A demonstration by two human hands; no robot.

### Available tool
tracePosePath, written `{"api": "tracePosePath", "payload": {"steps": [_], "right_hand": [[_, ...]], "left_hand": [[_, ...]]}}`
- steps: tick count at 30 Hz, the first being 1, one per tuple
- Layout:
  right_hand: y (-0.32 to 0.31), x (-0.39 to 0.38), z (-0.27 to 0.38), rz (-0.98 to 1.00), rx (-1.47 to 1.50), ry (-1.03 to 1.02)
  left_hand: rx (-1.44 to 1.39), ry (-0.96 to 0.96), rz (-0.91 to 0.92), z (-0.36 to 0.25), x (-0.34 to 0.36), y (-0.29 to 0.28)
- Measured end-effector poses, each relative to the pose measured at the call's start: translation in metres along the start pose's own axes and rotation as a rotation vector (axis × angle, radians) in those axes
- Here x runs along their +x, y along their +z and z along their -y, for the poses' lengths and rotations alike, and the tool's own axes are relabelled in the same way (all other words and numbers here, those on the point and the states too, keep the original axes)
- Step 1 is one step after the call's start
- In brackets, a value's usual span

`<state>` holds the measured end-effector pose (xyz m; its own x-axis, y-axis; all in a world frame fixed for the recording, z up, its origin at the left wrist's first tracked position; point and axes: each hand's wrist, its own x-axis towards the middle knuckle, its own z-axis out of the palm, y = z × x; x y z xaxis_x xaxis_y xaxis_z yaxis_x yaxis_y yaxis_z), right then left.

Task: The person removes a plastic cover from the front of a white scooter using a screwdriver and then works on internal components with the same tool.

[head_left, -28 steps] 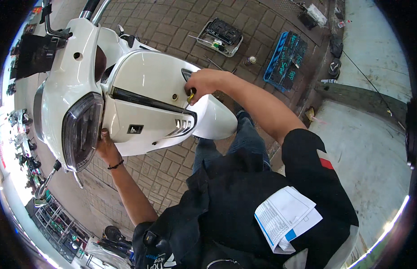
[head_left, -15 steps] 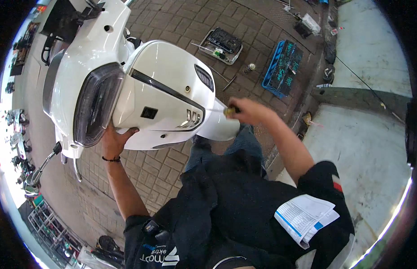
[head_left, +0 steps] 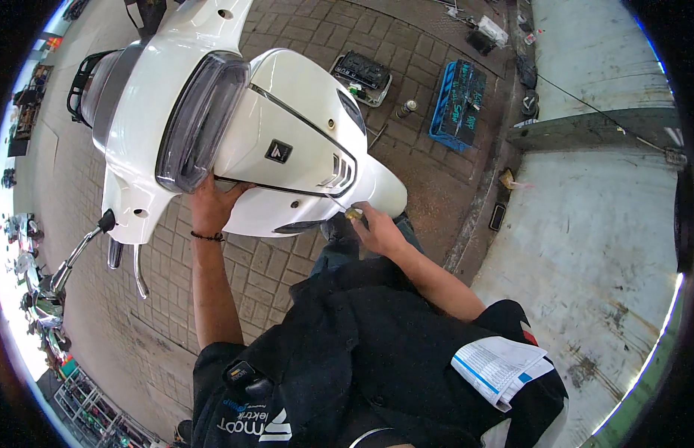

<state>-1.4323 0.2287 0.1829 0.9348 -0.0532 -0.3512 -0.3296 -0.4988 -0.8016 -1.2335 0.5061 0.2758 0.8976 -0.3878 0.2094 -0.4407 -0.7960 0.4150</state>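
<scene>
A white scooter (head_left: 287,119) stands in front of me, with its clear headlight (head_left: 201,123) on the left and its front panel (head_left: 306,160) facing right. My left hand (head_left: 214,207) lies against the panel's near edge, just below the headlight. Its thumb is spread out along the panel; the other fingers are partly hidden. In my right hand (head_left: 378,230) is a screwdriver (head_left: 353,213) with a yellowish handle. The thin shaft points up and left, its tip at the panel's dark seam near the slotted vents (head_left: 337,172).
Beyond the scooter, a tray (head_left: 378,97) holds a black tool case. A small can (head_left: 406,109) and a blue crate (head_left: 444,112) with a dark lettered lid stand on the paving. A phone-like dark object (head_left: 498,216) lies by the pale wall at right.
My right hand has moved left and nearer to me, bringing the screwdriver tip to the panel's near seam. My left hand stays on the panel edge, while the view has shifted.
</scene>
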Motion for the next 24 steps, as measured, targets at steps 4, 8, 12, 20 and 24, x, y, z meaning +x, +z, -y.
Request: {"api": "tracePosePath", "payload": {"steps": [4,8,12,20,24], "right_hand": [[0.018,-0.003,0.003,-0.062,0.058,0.028],[0.016,-0.003,0.029,-0.055,0.071,0.167],[0.0,0.016,0.049,0.053,-0.118,0.198],[-0.009,0.041,0.038,0.147,-0.172,0.204],[0.047,0.001,0.043,-0.186,-0.083,0.194]], "left_hand": [[-0.054,-0.071,0.055,0.006,0.0,0.006],[0.029,0.023,-0.002,0.004,0.0,0.005],[-0.08,-0.074,0.044,0.008,0.0,0.004],[0.045,-0.069,0.006,-0.008,0.005,0.005],[0.059,-0.042,0.001,0.002,-0.001,0.009]]}}
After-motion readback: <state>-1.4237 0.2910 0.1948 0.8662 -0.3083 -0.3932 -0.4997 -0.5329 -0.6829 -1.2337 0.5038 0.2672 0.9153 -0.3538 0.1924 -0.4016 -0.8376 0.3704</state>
